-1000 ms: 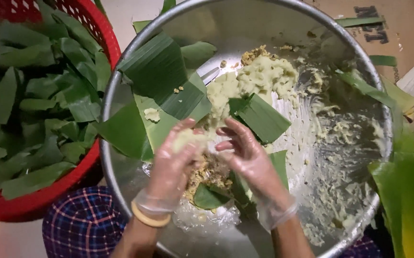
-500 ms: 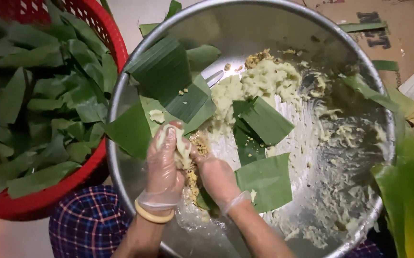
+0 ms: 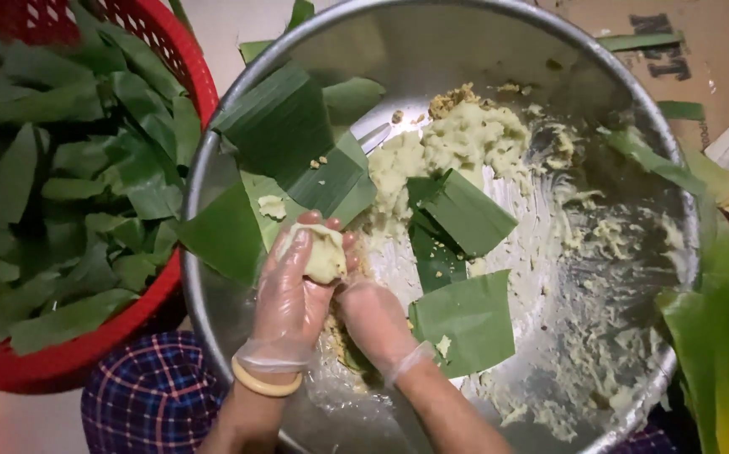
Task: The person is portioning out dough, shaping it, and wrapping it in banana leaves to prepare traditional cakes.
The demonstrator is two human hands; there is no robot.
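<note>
- Pale yellow-green dough lump (image 3: 324,252) sits in the left hand (image 3: 290,307), just inside the near-left wall of the steel basin (image 3: 213,151).
- Judged handling: soft, sticky and light; likely deforms under any pinch and smears. Best cupped from below across palm and fingers, not gripped at an edge.
- Left hand: thin clear plastic glove, yellow bangle (image 3: 265,385) at the wrist. Palm turned up, fingers curled partway around the lump, holding it loosely.
- Right hand (image 3: 377,324): gloved too, lying just right of the left hand, low over the basin floor. Fingers curled down and inward. Whether they hold anything I cannot tell; the back of the hand hides them.
- Bulk dough pile (image 3: 457,139) lies toward the basin's far side, well apart from both hands.
- Cut banana-leaf pieces (image 3: 465,319) lie on the basin floor, one just right of the right hand.
- Red basket (image 3: 171,59) of green leaves stands touching the basin's left rim.
</note>
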